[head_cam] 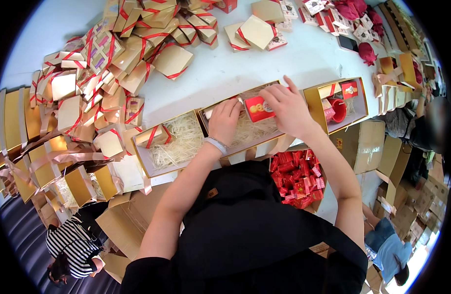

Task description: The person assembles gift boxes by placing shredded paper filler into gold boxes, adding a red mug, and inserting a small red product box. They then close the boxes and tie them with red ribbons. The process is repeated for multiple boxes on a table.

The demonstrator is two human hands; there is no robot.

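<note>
Before me on the white table stands a middle gift box (244,149) with a gold rim and a bed of pale shredded paper (251,128). My right hand (290,110) grips a red printed carton (260,108) above that bedding. Inside the same box, my left hand (223,119) rests at the left end, over a small cream box (210,112); its fingertips are partly hidden. To the left, another open gift box (142,161) holds shredding and a gold box with red ribbon (152,136). The right-hand gift box (361,115) contains a red cup (337,110) and small cartons.
Gold boxes with red ribbon (137,55) are heaped at the back left. Small red packets (297,176) fill a carton below the table edge. A phone (348,43) lies at the back right. People are nearby, one in a striped shirt (73,246), another in blue (389,246).
</note>
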